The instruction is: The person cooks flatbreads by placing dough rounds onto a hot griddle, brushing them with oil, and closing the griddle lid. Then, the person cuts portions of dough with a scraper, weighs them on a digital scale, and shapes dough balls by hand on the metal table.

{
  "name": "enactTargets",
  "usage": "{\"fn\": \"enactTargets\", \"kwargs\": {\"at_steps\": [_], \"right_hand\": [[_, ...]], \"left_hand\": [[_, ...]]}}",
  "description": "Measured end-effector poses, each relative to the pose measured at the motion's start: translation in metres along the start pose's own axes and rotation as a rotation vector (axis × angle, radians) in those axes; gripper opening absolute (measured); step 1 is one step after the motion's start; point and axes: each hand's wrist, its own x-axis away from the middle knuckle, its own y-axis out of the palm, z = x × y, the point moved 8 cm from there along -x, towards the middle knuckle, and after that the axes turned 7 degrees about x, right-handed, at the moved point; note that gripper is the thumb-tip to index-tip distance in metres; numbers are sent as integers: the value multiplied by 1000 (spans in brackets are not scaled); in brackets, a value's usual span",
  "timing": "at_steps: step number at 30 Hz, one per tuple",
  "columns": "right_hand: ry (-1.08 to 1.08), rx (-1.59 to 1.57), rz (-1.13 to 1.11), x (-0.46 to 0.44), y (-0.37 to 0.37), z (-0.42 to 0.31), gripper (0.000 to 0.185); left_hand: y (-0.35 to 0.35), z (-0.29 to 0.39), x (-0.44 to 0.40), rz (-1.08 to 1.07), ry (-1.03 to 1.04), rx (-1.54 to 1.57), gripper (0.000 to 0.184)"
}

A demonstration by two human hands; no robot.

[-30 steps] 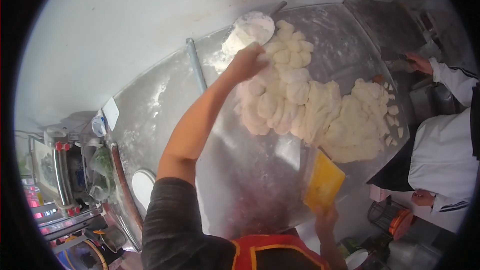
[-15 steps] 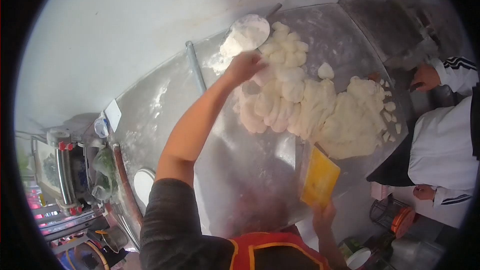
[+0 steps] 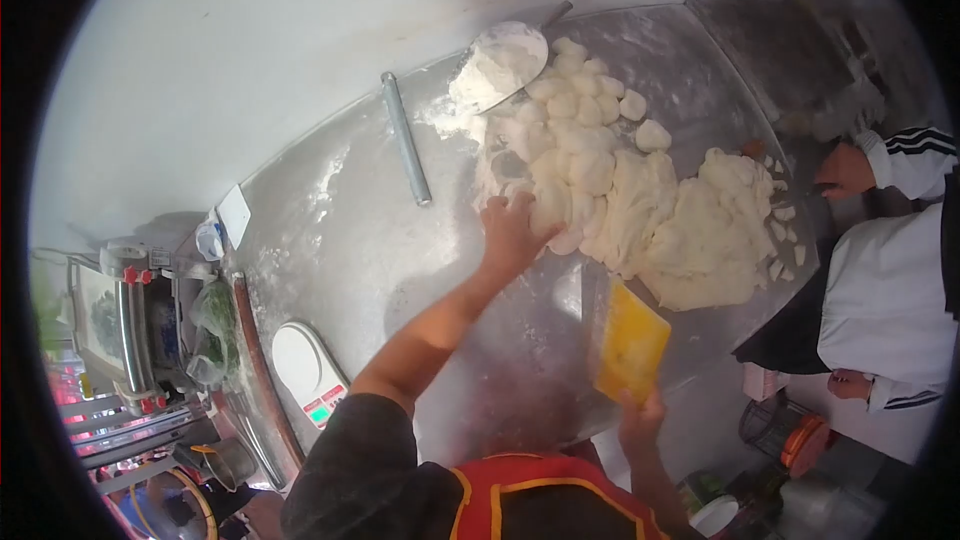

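My left hand [image 3: 515,232] grasps the near left edge of a large mass of pale dough [image 3: 705,240], its fingers spread and bent over it. In my right hand [image 3: 641,418] is a yellow dough scraper [image 3: 634,342], its far edge close to the dough's near side. Small dough balls [image 3: 590,100] cluster at the far end of the mass. One separate dough ball [image 3: 653,136] lies beside them. A metal scoop [image 3: 530,38] with flour [image 3: 490,75] rests behind.
A metal rolling pin [image 3: 406,140] lies on the floured table [image 3: 330,270]. To the left are a white kitchen scale [image 3: 298,358] and a long wooden rod [image 3: 262,370]. Dough scraps [image 3: 782,230] lie to the right, where another person in white [image 3: 880,280] stands.
My left hand has come back from beside the small dough balls to the dough's near left edge. The scale shows more fully. My right hand keeps hold of the scraper.
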Motion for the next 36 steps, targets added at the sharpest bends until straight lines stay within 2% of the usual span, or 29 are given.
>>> {"fn": "enactTargets", "kwargs": {"at_steps": [2, 5, 8, 10, 12, 14, 16, 18, 20, 21, 22, 25, 28, 31, 32, 34, 36], "right_hand": [[8, 38, -29, 1, 2, -4, 27], [-8, 72, -38, -3, 2, -13, 26], [-27, 106, -44, -2, 2, -8, 26], [-14, 110, -49, -1, 2, -7, 27], [11, 97, -56, 0, 4, -4, 27], [42, 70, -61, -1, 5, 0, 27], [55, 43, -51, -5, 4, 0, 27], [40, 53, -33, -7, 0, -2, 27], [-10, 97, -6, -10, -4, -5, 27], [4, 99, -15, -11, -4, -3, 27], [20, 100, -26, -10, -3, -1, 27], [61, 95, -48, -9, -2, -1, 27], [36, 66, -34, -8, -2, 0, 26], [11, 96, -22, -5, -5, 2, 26], [14, 118, -22, -4, -6, 4, 26], [16, 114, -17, -1, -7, 4, 27], [14, 114, -14, -1, -7, 4, 26]], "left_hand": [[-2, 13, 10, 172, 84, -93, 57], [6, -2, -7, -130, -92, 233, 60], [-1, -5, -44, -238, -115, 315, 64], [-15, 19, -82, -111, 6, 430, 69], [-17, 45, -123, -170, -37, 696, 75], [-33, 84, -137, -215, -8, 801, 66], [-32, 90, -141, -218, -48, 833, 64], [-24, 68, -136, -183, -160, 786, 68], [10, 35, -115, -348, 133, 469, 92], [33, 17, -90, -320, 199, 418, 92], [28, 24, -52, -294, 115, 242, 89], [37, 36, -15, -203, 141, 198, 89], [42, 33, -35, -220, 138, 253, 74], [29, 37, -71, -387, 74, 274, 53], [11, 58, -82, -226, 286, 180, 39], [2, 81, -103, -243, 356, 122, 40], [-9, 106, -125, -181, 403, 231, 42]]}}
